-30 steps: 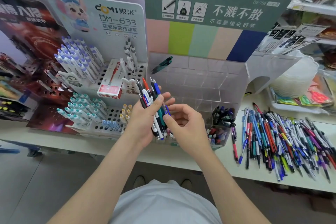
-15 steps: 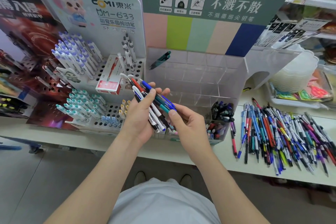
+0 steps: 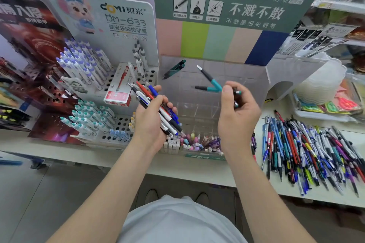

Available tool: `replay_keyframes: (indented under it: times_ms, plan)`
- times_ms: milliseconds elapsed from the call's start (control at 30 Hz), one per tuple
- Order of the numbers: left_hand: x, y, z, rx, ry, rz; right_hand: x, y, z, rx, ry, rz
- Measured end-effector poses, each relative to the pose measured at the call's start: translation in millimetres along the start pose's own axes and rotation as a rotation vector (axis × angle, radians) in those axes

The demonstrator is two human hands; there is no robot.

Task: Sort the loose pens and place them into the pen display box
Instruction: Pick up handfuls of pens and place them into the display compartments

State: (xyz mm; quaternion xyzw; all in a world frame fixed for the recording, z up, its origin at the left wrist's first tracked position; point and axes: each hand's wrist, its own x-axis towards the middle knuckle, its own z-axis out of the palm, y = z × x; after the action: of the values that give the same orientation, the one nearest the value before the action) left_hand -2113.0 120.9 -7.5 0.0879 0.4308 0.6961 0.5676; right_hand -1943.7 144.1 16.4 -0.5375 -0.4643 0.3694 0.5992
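- A bundle of pens (image 3: 158,108) is gripped in the left hand (image 3: 150,126), with fingers and thumb curled round it. Red, blue, white and black barrels are fanned toward 11 o'clock above the fist, and the tips are pointed toward 5 o'clock below it.
- Two teal-and-black pens (image 3: 214,85) are pinched in the right hand (image 3: 237,118), whose fingers are curled. The pair is splayed in a V, one pen aimed at 11 o'clock and the other at 9 o'clock.
- Both hands are held in front of the pen display box (image 3: 248,77), a clear tiered case set at 12 o'clock from the person on a white counter (image 3: 197,169).
- Two more teal pens (image 3: 174,69) are seen leaning in the box's rear corner, at 10 o'clock from its middle.
- In the front row of the box, at 6 o'clock, pastel pens (image 3: 192,140) and purple pens (image 3: 214,141) are stood upright, partly hidden by the wrists.
- The loose pens (image 3: 306,150) are spread in a broad pile on the counter at 3 o'clock from the box, just beside it.
- At 9 o'clock from the box a white perforated stand (image 3: 122,122) is placed. It is filled with purple-capped pens (image 3: 83,61) and teal-capped pens (image 3: 87,118), and a red-and-white carton (image 3: 118,89) is laid on it.
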Motion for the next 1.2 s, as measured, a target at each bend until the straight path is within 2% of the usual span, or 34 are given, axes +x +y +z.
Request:
replay_keyframes:
  times_ms: [200,300,400,500,633,733,800,867,933,1000,1100,1200]
  plan:
    - [-1,-1,6,0.222,-0.124,-0.055,57,-20,42,-0.222,-0.252,-0.284]
    - [-5,0,7,0.299,-0.173,-0.053,81,-20,61,-0.411,-0.384,-0.296]
    - [-5,2,4,0.312,-0.224,-0.046,95,-23,75,-0.522,-0.415,-0.269]
    - [-3,4,1,0.306,-0.248,-0.051,105,-25,91,-0.630,-0.430,-0.351]
    - [0,6,2,0.281,-0.243,-0.042,107,-15,106,-0.730,-0.555,-0.404]
    - [2,7,1,0.254,-0.238,-0.016,91,-10,94,-0.579,-0.340,-0.422]
    - [3,8,2,0.226,-0.219,0.006,69,-6,73,-0.402,-0.225,-0.343]
    - [3,6,6,0.191,-0.185,0.017,40,0,48,-0.307,-0.276,-0.127]
    - [5,4,9,0.151,-0.161,0.019,8,10,30,-0.235,-0.432,0.112]
    - [6,3,12,0.131,-0.163,0.016,-18,16,21,-0.145,-0.587,0.241]
    - [5,3,15,0.107,-0.157,0.013,-40,22,18,-0.006,-0.710,0.260]
    - [2,-3,18,0.115,-0.125,-0.037,-50,25,24,-0.052,-0.540,0.119]
